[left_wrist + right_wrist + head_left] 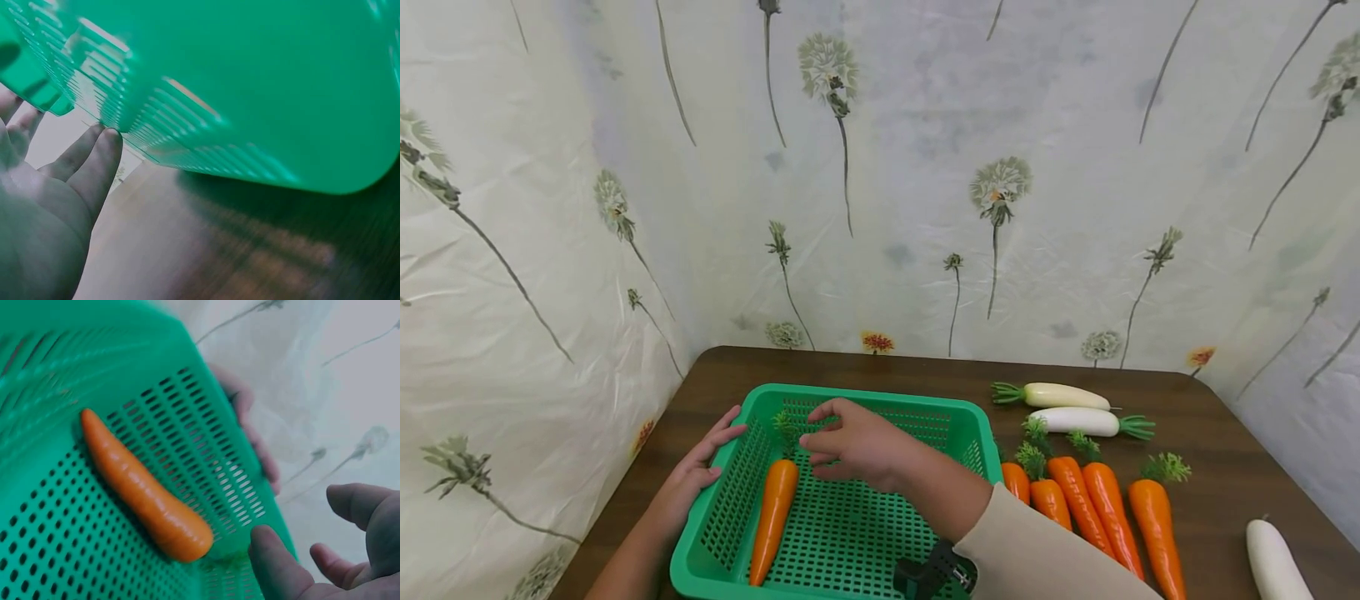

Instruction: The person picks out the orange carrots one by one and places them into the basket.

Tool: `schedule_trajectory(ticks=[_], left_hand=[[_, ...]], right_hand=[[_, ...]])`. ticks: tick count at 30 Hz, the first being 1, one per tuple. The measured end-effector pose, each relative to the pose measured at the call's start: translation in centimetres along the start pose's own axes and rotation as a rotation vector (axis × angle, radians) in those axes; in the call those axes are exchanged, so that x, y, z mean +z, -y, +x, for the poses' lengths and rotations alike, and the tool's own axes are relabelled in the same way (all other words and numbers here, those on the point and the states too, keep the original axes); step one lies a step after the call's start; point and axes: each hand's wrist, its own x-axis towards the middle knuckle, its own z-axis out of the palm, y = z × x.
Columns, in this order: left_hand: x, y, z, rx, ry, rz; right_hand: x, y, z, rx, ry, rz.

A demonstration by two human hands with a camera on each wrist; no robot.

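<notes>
Carrots [773, 521], 1 in bskt [865, 394], 5 on tbl [1202, 433], 3 radishes [1075, 422]

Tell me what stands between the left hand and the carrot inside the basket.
The green basket's left wall, slotted: the head view shows the left hand outside it and the carrot inside.

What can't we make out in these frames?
Basket: near side cut by bottom edge, head view.
White radish at right: lower end cut by bottom edge, head view.
Leftmost loose carrot: lower end behind sleeve, head view.
Left hand: part cut by left edge, left wrist view.
</notes>
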Motion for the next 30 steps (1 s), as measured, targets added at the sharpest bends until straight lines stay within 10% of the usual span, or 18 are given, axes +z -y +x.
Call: schedule_trajectory(ticks=[30], left_hand=[[0.3,0.4,0.1,-0.008,-0.015,0.006]], right_hand=[[-3.9,1.7,-6.5,-0.118,0.036,0.015]])
